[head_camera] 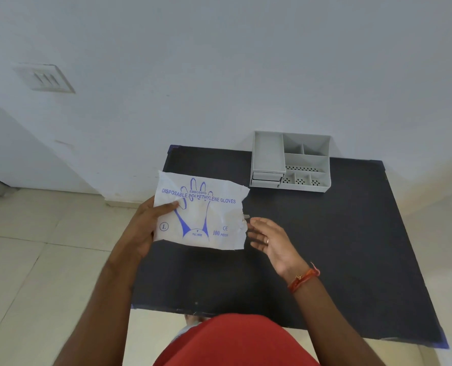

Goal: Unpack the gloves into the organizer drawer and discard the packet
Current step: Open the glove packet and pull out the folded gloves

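1. While my left hand (pixel 143 228) pinches the left edge of the glove packet (pixel 201 212), thumb on the printed face and fingers behind, the packet hangs in mid-frame, above the left part of the black table (pixel 338 247) and clear of its surface.

2. My right hand (pixel 268 237) waits just beside the packet's crumpled right edge, palm up, fingers loose and spread, gripping nothing; I cannot tell whether a fingertip brushes the plastic.

3. The packet reads "Disposable Polyethylene Gloves" in blue, with a "Pull here" mark low on its face. That mark is, I judge, the proper way in, better than ripping the ragged right side.

4. To do this step well, I should keep the left pinch firm and the packet flat, then bring the right thumb and forefinger onto the pull mark and tear slowly, so the thin gloves come out as one stack and not a scatter.

5. The grey organizer (pixel 291 161) stands at the table's far edge against the wall, right of centre in the upper half of the frame, well apart from both hands. Its small drawers (pixel 266 179) at the lower left front look shut, so one must be pulled out before any gloves go in.

6. No bin shows anywhere in frame.
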